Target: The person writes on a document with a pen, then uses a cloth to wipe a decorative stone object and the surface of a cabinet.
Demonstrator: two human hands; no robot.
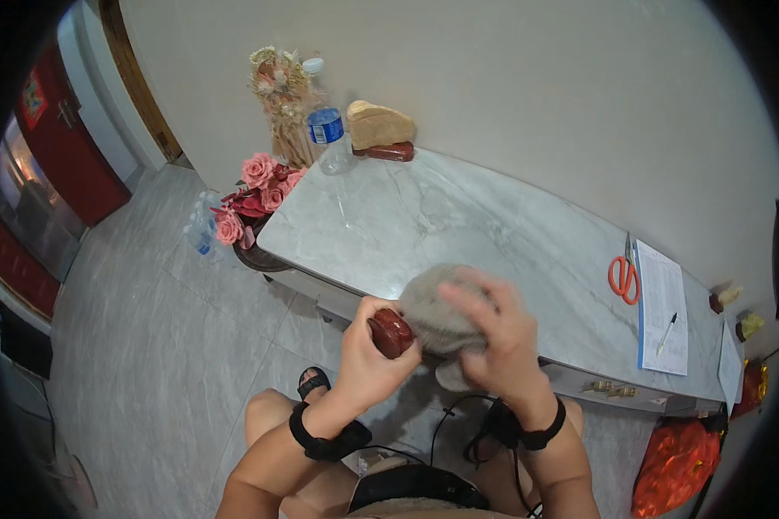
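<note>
My left hand (378,363) is closed around a small, glossy dark-red piece (392,333), likely a carved wooden stand; its lower side is hidden by the palm. Close beside it, my right hand (503,331) grips a bunched grey cloth (436,311), and the fingers are blurred. The cloth reaches up to the left hand; whether it touches the red piece I cannot tell. Both hands are at the front edge of a marble-patterned cabinet top (363,227).
A pale stone ornament (378,126) on a red base (393,152) stands by the wall, next to a plastic bottle (328,133). Pink artificial roses (259,172) are at the left end. Orange-handled scissors (624,280), a printed sheet (665,292) and a pen (667,333) lie to the right.
</note>
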